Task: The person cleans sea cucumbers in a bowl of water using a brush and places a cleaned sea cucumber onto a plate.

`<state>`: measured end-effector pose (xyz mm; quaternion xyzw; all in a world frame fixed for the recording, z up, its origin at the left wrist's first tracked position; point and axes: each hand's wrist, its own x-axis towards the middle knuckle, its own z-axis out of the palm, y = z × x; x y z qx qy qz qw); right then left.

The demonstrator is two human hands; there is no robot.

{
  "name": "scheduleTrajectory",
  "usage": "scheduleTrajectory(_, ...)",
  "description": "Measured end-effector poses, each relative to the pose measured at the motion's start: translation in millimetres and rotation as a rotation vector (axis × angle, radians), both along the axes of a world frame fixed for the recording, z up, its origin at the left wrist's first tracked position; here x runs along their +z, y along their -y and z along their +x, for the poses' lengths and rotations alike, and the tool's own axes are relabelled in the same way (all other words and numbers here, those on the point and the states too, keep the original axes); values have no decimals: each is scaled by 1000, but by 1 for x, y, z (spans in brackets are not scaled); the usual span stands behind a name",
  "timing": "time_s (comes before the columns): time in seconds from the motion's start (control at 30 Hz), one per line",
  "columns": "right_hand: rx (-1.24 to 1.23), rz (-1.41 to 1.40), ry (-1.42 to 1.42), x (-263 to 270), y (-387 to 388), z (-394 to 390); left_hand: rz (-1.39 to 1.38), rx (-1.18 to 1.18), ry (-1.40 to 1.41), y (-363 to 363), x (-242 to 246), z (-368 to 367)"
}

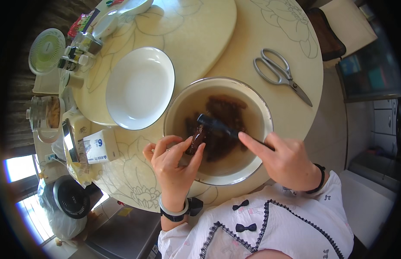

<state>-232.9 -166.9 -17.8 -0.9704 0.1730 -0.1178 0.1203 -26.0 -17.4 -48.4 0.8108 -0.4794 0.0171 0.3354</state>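
My left hand [174, 162] pinches a dark brown, glossy wet piece [195, 142] between thumb and fingers, over the left part of a white enamel basin [266, 111]. In my right hand [284, 158] is a black-handled tool [218, 124], perhaps a brush or peeler; its head touches or nearly touches the top of the piece. Murky water fills the basin, with more dark brown pieces [226, 110] lying in it. A white plate [140, 87] with a dark rim stands to the basin's upper left. Metal scissors [281, 73] lie to its upper right, blades pointing away from the basin.
A pack of tissues [101, 146] and a phone-like dark device [70, 140] are at the table's left edge. Beyond them stand a glass pitcher [51, 111], several small jars [74, 58] and a green fan-like round thing [47, 51]. White bowls [135, 5] stand at the top.
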Motion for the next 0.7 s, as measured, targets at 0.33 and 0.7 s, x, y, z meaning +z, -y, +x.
scheduleTrajectory(0.33, 116, 22, 47, -1, -4, -8, -8, -3, -8, 0, -2, 1)
scheduleTrajectory(0.7, -1, -135, -36, -15, 15, -4, -5, 2, 2, 1, -1, 0)
